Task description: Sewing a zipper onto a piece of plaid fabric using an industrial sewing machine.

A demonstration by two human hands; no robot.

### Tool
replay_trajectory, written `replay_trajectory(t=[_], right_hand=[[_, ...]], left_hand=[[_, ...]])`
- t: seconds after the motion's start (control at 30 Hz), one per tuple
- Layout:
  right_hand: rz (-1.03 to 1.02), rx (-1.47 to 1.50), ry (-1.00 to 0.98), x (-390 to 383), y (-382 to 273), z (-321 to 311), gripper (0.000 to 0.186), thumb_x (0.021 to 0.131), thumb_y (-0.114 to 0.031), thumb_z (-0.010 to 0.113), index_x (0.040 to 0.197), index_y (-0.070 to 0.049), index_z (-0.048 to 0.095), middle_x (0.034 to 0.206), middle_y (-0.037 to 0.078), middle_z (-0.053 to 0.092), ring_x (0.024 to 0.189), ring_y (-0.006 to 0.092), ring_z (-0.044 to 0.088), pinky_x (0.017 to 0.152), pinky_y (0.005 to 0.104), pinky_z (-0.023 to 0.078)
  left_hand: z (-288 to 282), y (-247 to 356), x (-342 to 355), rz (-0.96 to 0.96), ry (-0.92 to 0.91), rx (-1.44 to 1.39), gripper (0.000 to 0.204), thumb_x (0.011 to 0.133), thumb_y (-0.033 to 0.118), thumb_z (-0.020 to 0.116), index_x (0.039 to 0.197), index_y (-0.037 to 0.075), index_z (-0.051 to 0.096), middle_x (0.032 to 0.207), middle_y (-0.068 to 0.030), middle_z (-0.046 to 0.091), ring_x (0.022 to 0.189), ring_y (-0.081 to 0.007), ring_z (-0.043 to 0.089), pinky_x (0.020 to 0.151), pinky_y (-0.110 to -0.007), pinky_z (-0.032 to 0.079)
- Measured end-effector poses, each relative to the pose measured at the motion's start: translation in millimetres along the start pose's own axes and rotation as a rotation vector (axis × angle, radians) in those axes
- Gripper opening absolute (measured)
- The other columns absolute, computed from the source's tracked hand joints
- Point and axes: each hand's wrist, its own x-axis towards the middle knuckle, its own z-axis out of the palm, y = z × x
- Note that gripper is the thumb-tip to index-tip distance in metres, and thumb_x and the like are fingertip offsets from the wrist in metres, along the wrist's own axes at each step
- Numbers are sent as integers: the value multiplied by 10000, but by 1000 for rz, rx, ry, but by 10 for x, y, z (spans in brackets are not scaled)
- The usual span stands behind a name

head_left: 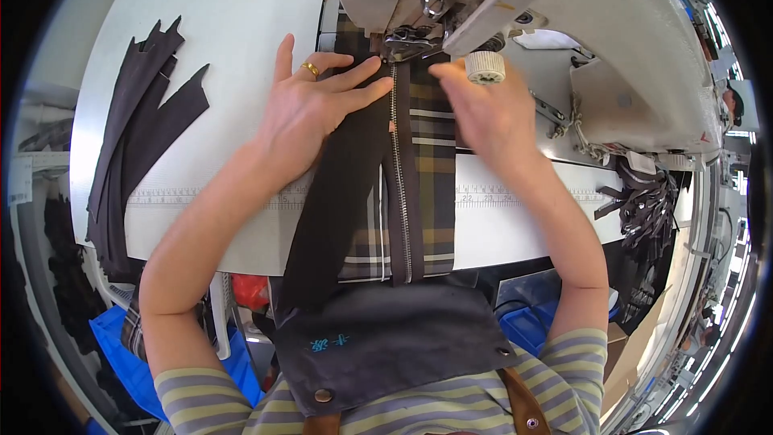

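Note:
My left hand (310,101) lies with spread fingers on a dark fabric strip (334,193), its fingertips close to the sewing machine's presser foot (409,47). A gold ring circles one finger. Beside those fingertips a metal-toothed zipper (400,177) on dark tape runs from the foot toward me. Under the zipper and strip is plaid fabric (436,185) in black, olive and white. My right hand (493,109) is at the fabric's right side near the foot, partly behind a white knob (485,68). Motion blurs it, and its grip cannot be made out.
The sewing machine's body (644,56) rises at the right. Dark cut strips (133,121) lie on the white table (201,8) at the left. Dark zipper-like strips (644,205) are bunched at the right. A printed ruler (181,196) crosses the table. Blue bins (121,350) stand below.

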Motion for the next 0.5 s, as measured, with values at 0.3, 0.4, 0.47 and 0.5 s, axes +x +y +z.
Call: replay_trajectory(t=[0.3, 0.4, 0.47, 0.5], right_hand=[[-92, 92, -116, -58, -131, 166, 413, 721, 5, 671, 1126, -62, 637, 1197, 24, 623, 916, 219, 603, 644, 314, 508], [-102, 80, -143, -69, -93, 152, 401, 726, 4, 665, 1121, -59, 640, 1204, 32, 622, 929, 229, 606, 633, 311, 523], [-87, 77, -155, -59, -65, 178, 385, 736, 3, 657, 1116, -55, 641, 1208, 43, 622, 955, 240, 610, 631, 311, 533], [-74, 77, -156, -42, -48, 205, 377, 742, 4, 652, 1114, -54, 641, 1209, 49, 622, 974, 246, 611, 631, 311, 537]], left_hand=[[-19, 2, -11, 2, -24, -2, 456, 815, 65, 558, 1227, 238, 651, 1278, -35, 622, 1149, -282, 558, 1093, -643, 182], [-8, -16, -10, 1, -18, -6, 449, 824, 68, 547, 1230, 231, 648, 1277, -42, 621, 1153, -282, 556, 1093, -642, 182], [20, -36, 22, -2, 0, -6, 440, 829, 73, 542, 1229, 223, 647, 1275, -49, 622, 1158, -283, 553, 1093, -642, 179], [37, -46, 44, -13, 2, -18, 436, 798, 136, 605, 1224, 215, 654, 1277, -53, 622, 1159, -285, 548, 1106, -621, 153]])
